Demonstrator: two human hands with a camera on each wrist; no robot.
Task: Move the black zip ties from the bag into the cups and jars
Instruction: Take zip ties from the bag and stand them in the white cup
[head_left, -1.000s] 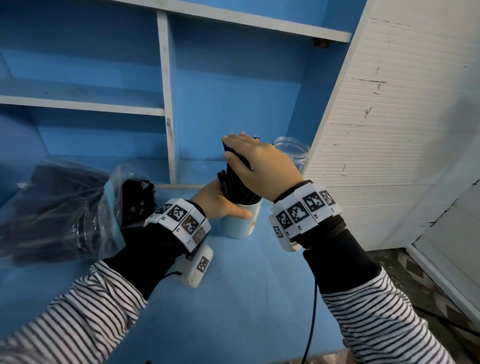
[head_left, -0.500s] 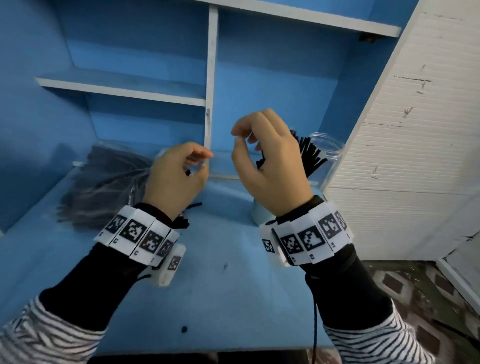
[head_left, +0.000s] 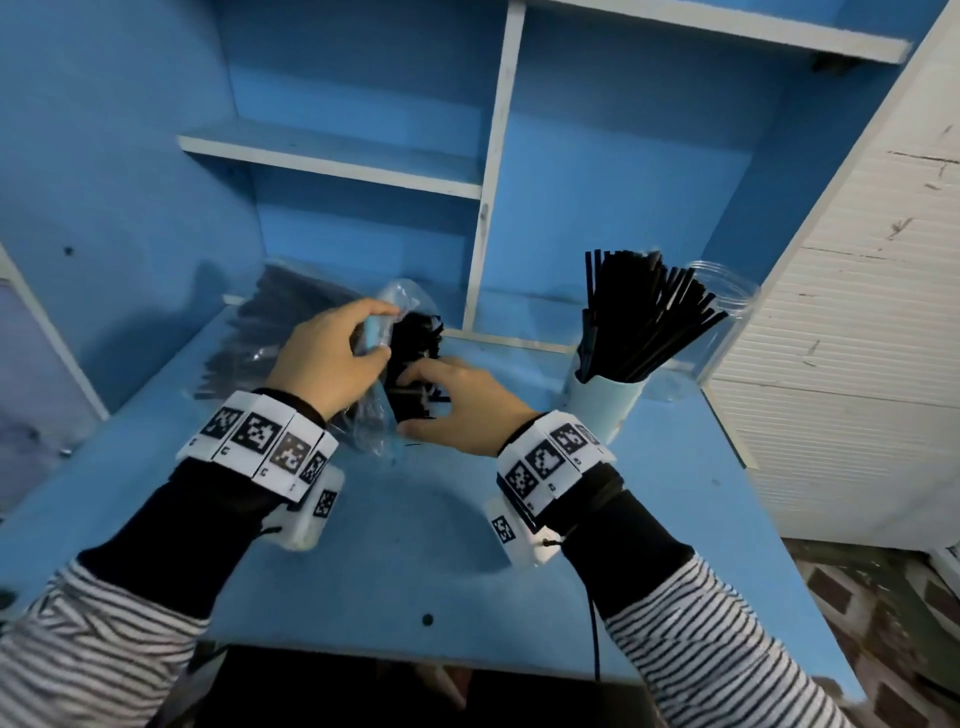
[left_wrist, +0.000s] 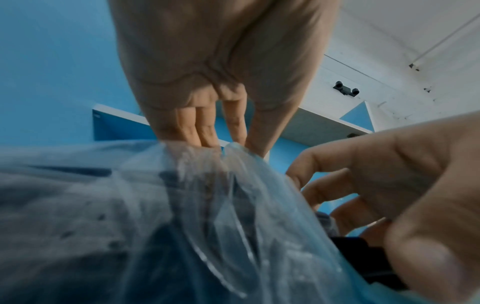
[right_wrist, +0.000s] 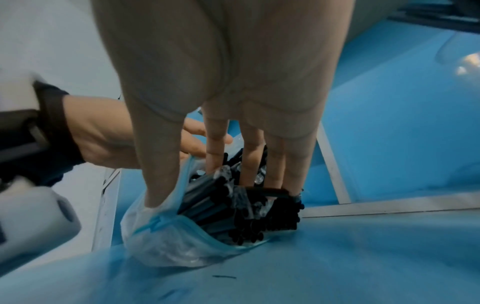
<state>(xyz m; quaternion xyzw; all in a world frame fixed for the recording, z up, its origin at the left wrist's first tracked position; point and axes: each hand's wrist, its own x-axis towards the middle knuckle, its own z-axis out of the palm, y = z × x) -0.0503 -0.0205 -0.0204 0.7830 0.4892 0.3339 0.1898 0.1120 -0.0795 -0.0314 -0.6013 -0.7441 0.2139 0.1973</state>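
Observation:
A clear plastic bag (head_left: 291, 332) of black zip ties (head_left: 415, 358) lies on the blue table (head_left: 415, 545), its mouth facing right. My left hand (head_left: 382, 332) pinches the bag's upper lip (left_wrist: 207, 152) and holds the mouth up. My right hand (head_left: 415, 400) reaches into that mouth. Its fingers (right_wrist: 249, 164) are pushed in among the ties (right_wrist: 233, 207), and its thumb (right_wrist: 158, 185) lies against the bag's lip on the near side of the bunch. To the right, a pale cup (head_left: 602, 410) holds a fanned bundle of ties (head_left: 644, 312), with a clear jar (head_left: 727, 312) behind it.
A white shelf divider (head_left: 483, 234) rises behind the bag. A white slatted panel (head_left: 857, 338) closes the table's right side. One stray tie (right_wrist: 224, 277) lies on the table just before the bag. The table's front edge (head_left: 415, 660) is near my forearms.
Both hands have left the cup and moved left to the bag. The left hand has taken hold of the bag's lip, and the right hand has gone into its mouth.

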